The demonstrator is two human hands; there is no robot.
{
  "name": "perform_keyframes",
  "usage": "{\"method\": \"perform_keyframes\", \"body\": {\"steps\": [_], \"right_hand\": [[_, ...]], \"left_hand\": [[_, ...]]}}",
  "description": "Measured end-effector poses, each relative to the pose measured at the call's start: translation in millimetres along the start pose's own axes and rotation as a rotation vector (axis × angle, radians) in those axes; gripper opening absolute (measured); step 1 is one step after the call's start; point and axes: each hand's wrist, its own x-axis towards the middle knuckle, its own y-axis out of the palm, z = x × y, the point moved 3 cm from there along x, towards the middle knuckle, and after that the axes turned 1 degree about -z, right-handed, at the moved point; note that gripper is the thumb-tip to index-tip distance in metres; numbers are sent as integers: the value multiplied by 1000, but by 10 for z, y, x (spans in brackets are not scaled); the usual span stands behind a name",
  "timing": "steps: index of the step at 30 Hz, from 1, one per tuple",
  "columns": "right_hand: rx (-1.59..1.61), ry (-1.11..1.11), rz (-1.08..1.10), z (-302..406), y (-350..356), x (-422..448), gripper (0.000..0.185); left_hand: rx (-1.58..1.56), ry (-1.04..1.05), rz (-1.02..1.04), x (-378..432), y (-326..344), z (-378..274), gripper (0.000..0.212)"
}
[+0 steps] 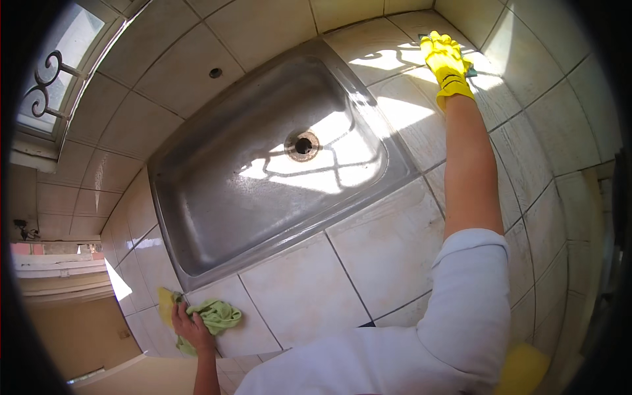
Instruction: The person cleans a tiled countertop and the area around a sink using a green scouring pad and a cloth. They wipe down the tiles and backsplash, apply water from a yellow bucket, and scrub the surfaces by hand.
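My right hand, in a yellow rubber glove, presses on a green scouring pad at the far right corner of the tiled counter. Most of the pad is hidden under the glove. At the lower left, my bare left hand rests by the counter's front edge on a crumpled light green cloth. A yellow cloth or sponge lies beside its fingertips. Whether the fingers grip either one is unclear. Between my hands lies a stainless steel sink with a rusty drain, partly in sunlight.
Tiled walls rise behind and to the right of the counter. A window with a scrolled metal grille is at the upper left. The wall has a small round hole above the sink. A blurred yellow thing shows at the lower right.
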Motion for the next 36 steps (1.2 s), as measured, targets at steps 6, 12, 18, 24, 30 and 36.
{"method": "perform_keyframes", "body": {"steps": [6,12,18,24,30,36], "right_hand": [[-183,265,-74,-1803,-508,-746,66],[-215,725,-170,-1160,-1049,-1754,73],[-33,200,-101,441,-971,-2520,63],[-184,167,-173,-1330,-1615,-3405,59],[-377,996,-213,-2845,-2587,-4526,69],[-165,453,-238,-888,-2024,-4471,68]], "left_hand": [[3,19,0,27,24,-16,44],[4,37,14,27,-43,-229,43],[76,85,-44,1,-25,-122,43],[17,110,18,-16,-11,11,47],[41,89,19,2,-50,-157,48],[126,83,11,37,61,-30,53]]}}
